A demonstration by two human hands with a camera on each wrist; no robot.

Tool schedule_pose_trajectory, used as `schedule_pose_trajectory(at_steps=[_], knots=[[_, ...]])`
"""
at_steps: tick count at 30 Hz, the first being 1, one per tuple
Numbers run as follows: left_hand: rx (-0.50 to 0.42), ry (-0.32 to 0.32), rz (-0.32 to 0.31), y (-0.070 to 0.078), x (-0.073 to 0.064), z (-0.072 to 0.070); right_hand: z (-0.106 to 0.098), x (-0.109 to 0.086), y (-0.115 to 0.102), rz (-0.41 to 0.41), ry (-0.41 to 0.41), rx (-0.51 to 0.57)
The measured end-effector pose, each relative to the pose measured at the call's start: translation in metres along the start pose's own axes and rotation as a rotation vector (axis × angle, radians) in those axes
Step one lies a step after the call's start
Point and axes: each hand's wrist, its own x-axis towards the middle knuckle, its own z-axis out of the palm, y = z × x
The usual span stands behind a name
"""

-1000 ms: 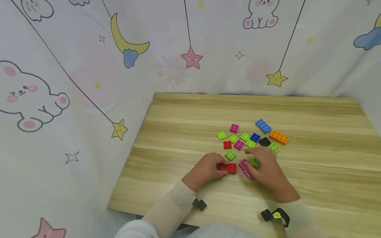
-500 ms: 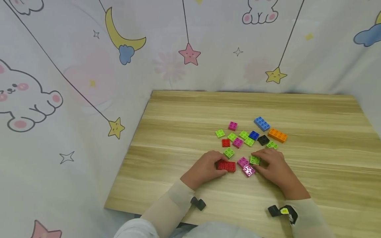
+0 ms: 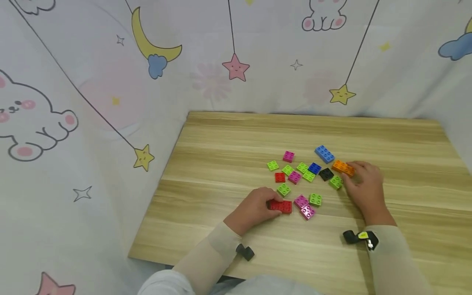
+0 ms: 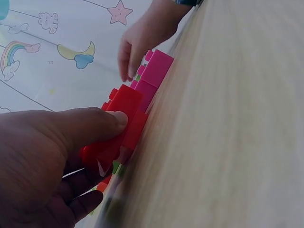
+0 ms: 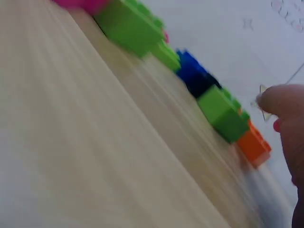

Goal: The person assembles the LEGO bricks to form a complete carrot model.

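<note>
My left hand [image 3: 256, 206] holds a red toy building brick [image 3: 282, 206] by its left end, thumb on the near side. The left wrist view shows that thumb pressed on the red brick [image 4: 126, 102], with another red piece below it. My right hand [image 3: 366, 186] is over the right end of an orange brick [image 3: 341, 166], fingers and thumb spread. In the right wrist view its thumb [image 5: 280, 100] stands apart above the orange brick [image 5: 254, 145], beside a green brick [image 5: 221, 114]. Two pink bricks [image 3: 301, 201] lie end to end just right of the red one.
Loose bricks are scattered on the wooden table [image 3: 206, 164]: a light blue one [image 3: 324, 153], a dark blue one [image 3: 314, 168], a black one [image 3: 326, 174], a small red one [image 3: 280, 177] and several lime green ones [image 3: 284, 189]. A patterned curtain [image 3: 276, 90] stands behind the table.
My right hand has left the pink and green bricks near the front and moved right and back to the orange brick. My left hand has stayed on the red brick.
</note>
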Motion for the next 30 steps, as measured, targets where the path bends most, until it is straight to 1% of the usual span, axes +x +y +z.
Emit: schedule_pose_trajectory(at_steps=[2,4,5,6,7,9,11,13,14,16,17,18,20,22,24,27,30], knots=[[-0.009,-0.002,-0.017,-0.002,-0.001,0.001,-0.001,0.007,0.011,0.052,-0.094,-0.058],[-0.018,-0.006,-0.023,-0.003,-0.002,0.002,-0.001,0.01,0.017,0.096,-0.19,-0.105],[-0.021,-0.009,-0.024,-0.003,-0.002,0.002,-0.002,0.011,0.018,0.112,-0.225,-0.122],[-0.022,-0.01,-0.024,-0.004,-0.002,0.003,-0.003,0.011,0.018,0.125,-0.242,-0.131],[-0.021,-0.009,-0.024,-0.004,-0.002,0.003,-0.004,0.011,0.017,0.129,-0.238,-0.129],[-0.017,-0.004,-0.021,-0.004,-0.001,0.003,-0.005,0.009,0.011,0.123,-0.181,-0.094],[-0.005,0.001,-0.016,-0.004,-0.001,0.002,-0.005,0.005,-0.001,0.059,-0.079,-0.025],[0.01,0.006,-0.005,-0.004,0.0,0.001,-0.003,-0.003,-0.018,-0.052,0.002,0.053],[0.016,0.008,0.003,-0.004,0.0,0.001,0.0,-0.008,-0.028,-0.117,0.017,0.087],[0.027,0.011,0.021,-0.004,0.001,0.001,0.007,-0.019,-0.048,-0.262,-0.001,0.137],[0.03,0.012,0.028,-0.005,0.001,0.001,0.011,-0.025,-0.058,-0.32,-0.034,0.152],[0.033,0.015,0.032,-0.005,0.002,0.001,0.015,-0.03,-0.067,-0.367,-0.073,0.169],[0.034,0.018,0.03,-0.005,0.003,0.001,0.022,-0.039,-0.081,-0.437,-0.141,0.186],[0.037,0.023,0.027,-0.005,0.004,0.0,0.029,-0.043,-0.09,-0.473,-0.188,0.183],[0.035,0.024,0.021,-0.005,0.004,-0.001,0.034,-0.045,-0.095,-0.488,-0.216,0.172],[0.028,0.019,0.019,-0.005,0.004,-0.001,0.039,-0.046,-0.097,-0.508,-0.238,0.15],[0.024,0.012,0.017,-0.006,0.003,0.0,0.042,-0.047,-0.098,-0.518,-0.257,0.15]])
